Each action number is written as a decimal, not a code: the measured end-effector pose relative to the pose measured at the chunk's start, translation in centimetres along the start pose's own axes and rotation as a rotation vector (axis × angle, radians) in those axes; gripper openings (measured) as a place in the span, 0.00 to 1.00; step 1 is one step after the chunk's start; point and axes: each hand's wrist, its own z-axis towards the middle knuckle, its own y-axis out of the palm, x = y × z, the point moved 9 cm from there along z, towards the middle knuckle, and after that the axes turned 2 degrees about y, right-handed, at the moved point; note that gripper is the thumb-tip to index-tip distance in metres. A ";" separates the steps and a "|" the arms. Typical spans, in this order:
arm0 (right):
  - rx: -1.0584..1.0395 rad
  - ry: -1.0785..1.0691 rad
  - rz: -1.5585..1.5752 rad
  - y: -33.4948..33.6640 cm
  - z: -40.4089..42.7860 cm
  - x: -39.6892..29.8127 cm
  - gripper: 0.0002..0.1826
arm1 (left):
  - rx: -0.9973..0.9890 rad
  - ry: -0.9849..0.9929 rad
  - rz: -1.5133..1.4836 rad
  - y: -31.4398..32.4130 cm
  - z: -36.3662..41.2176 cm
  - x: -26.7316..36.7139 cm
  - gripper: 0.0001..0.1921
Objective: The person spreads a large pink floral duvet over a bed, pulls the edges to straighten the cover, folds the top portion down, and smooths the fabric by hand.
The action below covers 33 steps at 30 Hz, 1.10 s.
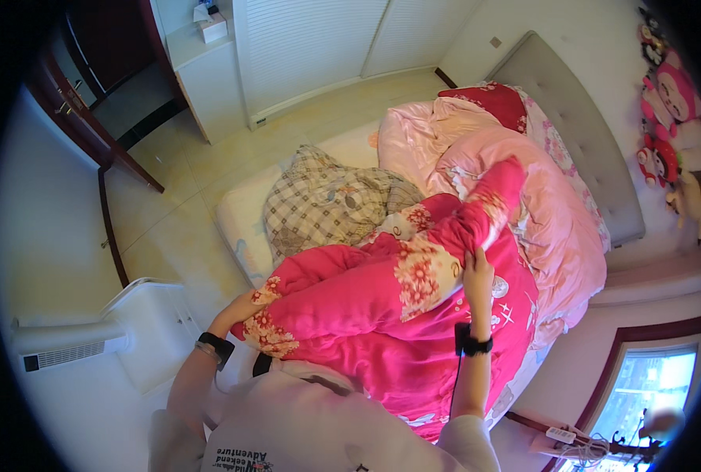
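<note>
A bright pink quilt [338, 298] with cream bands of red flowers lies bunched across the near side of the bed, close against my body. My left hand [241, 310] holds its left end, the fingers partly hidden behind the flowered cloth. Farther right, my right hand [478, 277] grips a fold of the same quilt. Beyond that hand, a rolled-up part of the quilt points toward the headboard. A beige checked cover [332, 203] lies crumpled behind the quilt. To its right, a light pink satin comforter [504, 147] is heaped up.
A grey padded headboard [580, 135] stands at the right, near plush toys [672, 100]. Bare mattress [238, 218] shows at the left. An open brown door [84, 118], a white cabinet [214, 88] and a white air conditioner [73, 348] are on the left. A window [651, 377] is lower right.
</note>
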 end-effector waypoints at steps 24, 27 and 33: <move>-0.512 -0.415 -0.350 21.1 13.2 -1.5 0.09 | 0.367 0.006 0.451 -0.4 -4.7 -4.0 0.20; -0.643 -0.531 -0.325 24.7 14.8 -3.8 0.10 | 0.354 -0.071 0.386 -0.2 -3.7 -5.5 0.22; -1.327 -0.498 -0.744 36.6 8.3 -3.1 0.19 | 0.337 -0.058 0.358 -1.5 -0.4 -7.2 0.21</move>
